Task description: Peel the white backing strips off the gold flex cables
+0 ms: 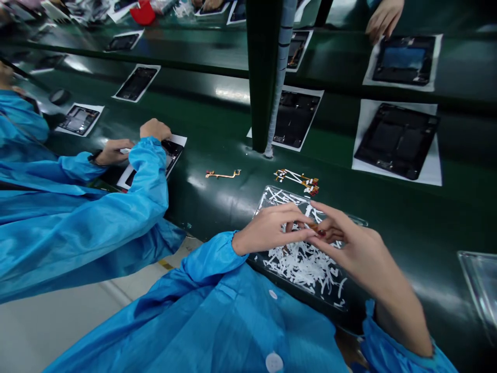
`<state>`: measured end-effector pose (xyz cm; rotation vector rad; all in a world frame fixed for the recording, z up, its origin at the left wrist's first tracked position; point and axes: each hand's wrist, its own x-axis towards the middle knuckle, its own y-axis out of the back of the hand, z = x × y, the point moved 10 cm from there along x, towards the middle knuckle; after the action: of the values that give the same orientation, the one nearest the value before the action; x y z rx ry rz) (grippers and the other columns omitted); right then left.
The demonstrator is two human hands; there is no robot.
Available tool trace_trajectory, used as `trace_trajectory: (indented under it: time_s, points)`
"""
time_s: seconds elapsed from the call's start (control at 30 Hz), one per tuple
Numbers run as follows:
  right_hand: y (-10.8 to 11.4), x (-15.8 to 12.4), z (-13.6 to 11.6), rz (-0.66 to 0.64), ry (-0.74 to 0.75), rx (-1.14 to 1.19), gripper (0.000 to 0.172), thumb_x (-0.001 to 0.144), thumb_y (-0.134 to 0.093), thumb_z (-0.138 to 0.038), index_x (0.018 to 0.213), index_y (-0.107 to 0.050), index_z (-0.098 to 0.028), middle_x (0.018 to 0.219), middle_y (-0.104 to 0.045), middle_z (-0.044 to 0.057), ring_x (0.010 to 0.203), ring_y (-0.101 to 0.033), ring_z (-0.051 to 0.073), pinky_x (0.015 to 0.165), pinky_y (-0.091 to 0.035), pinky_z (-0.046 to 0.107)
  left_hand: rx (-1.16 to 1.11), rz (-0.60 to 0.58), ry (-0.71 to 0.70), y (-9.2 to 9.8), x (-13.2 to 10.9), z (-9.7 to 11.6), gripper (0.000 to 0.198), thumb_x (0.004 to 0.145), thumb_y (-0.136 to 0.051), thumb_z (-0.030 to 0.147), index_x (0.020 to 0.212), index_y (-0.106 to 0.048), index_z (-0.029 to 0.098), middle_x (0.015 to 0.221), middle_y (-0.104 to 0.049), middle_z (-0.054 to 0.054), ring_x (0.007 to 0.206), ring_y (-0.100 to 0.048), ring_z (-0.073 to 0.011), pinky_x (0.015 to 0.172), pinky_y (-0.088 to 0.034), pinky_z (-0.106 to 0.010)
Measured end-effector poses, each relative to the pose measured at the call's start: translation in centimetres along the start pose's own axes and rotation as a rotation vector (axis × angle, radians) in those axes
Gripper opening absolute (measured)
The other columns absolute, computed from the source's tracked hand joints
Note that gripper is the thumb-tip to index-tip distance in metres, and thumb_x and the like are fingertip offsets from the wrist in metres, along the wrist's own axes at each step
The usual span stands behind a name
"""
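Note:
My left hand (272, 228) and my right hand (349, 243) meet over a clear tray (359, 221) full of white paper strips (303, 264). Both hands pinch a small orange flex cable (316, 229) between their fingertips. A single orange flex cable (222, 174) lies on the dark green belt (217, 202) beyond the tray. A small pile of flex cables with white backing (298, 180) lies to its right.
A co-worker in a blue coat (77, 207) at my left presses both hands on a tablet frame (171, 153). Several open tablet frames on white sheets (396, 140) lie along the belt. A green post (262, 72) stands ahead. Another person's hand (382, 18) is at the far right. A clear tray (481, 285) sits at the right.

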<state>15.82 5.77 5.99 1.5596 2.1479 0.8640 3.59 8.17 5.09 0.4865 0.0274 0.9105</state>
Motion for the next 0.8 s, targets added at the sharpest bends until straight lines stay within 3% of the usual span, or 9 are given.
trace_trajectory:
  time_s: [0.17,0.33,0.47,0.63,0.73,0.8]
  points:
    - [0.6,-0.1,-0.3,0.051,-0.004,-0.054,0.051,0.099,-0.061,-0.047,0.145,-0.052,-0.026,0.091,-0.074,0.002,0.074,-0.072,0.017,0.069,-0.063,0.028,0.009,0.050,0.046,0.3,0.0,-0.4,0.013,0.096,-0.063,0.026,0.100,-0.072,0.019,0.096,-0.068,-0.003,0.075,-0.059,-0.0112,0.071,-0.049,-0.026]
    - [0.8,-0.3,-0.5,0.053,0.027,-0.110,0.047,0.100,-0.060,-0.039,0.144,-0.054,-0.025,0.095,-0.075,0.003,0.078,-0.073,0.018,0.072,-0.063,0.028,0.007,0.092,0.084,0.7,0.0,-0.4,0.024,0.092,-0.070,0.034,0.113,-0.072,0.021,0.100,-0.062,-0.003,0.066,-0.051,-0.0077,0.069,-0.050,-0.026]
    - [0.7,-0.3,-0.8,0.055,0.058,-0.122,0.045,0.101,-0.059,-0.035,0.144,-0.053,-0.023,0.100,-0.076,0.004,0.082,-0.074,0.018,0.077,-0.063,0.028,0.014,0.064,0.023,0.2,0.3,0.1,0.018,0.097,-0.064,0.034,0.103,-0.074,0.020,0.099,-0.065,-0.003,0.068,-0.053,-0.0084,0.069,-0.049,-0.026]
    - [1.0,-0.3,-1.4,0.098,0.082,-0.127,0.037,0.101,-0.059,-0.028,0.137,-0.058,-0.023,0.107,-0.075,0.005,0.093,-0.074,0.019,0.086,-0.062,0.031,0.025,0.108,0.091,0.5,0.2,-0.7,0.012,0.092,-0.067,0.027,0.099,-0.072,0.018,0.092,-0.066,-0.002,0.067,-0.055,-0.0095,0.068,-0.049,-0.026]
    - [1.2,-0.2,-1.4,0.131,0.064,-0.119,0.035,0.100,-0.060,-0.028,0.135,-0.058,-0.023,0.106,-0.075,0.005,0.093,-0.074,0.020,0.085,-0.061,0.034,0.037,0.117,0.105,0.6,0.2,-0.9,0.013,0.091,-0.068,0.028,0.097,-0.072,0.017,0.090,-0.066,-0.002,0.066,-0.054,-0.0094,0.067,-0.048,-0.026]
    - [1.4,-0.1,-1.3,0.156,0.042,-0.128,0.023,0.100,-0.060,-0.028,0.122,-0.063,-0.023,0.102,-0.074,0.004,0.087,-0.073,0.019,0.080,-0.060,0.033,0.027,0.136,0.110,0.7,0.2,-1.0,0.013,0.090,-0.069,0.029,0.096,-0.072,0.017,0.091,-0.067,-0.002,0.065,-0.054,-0.0090,0.066,-0.047,-0.026]
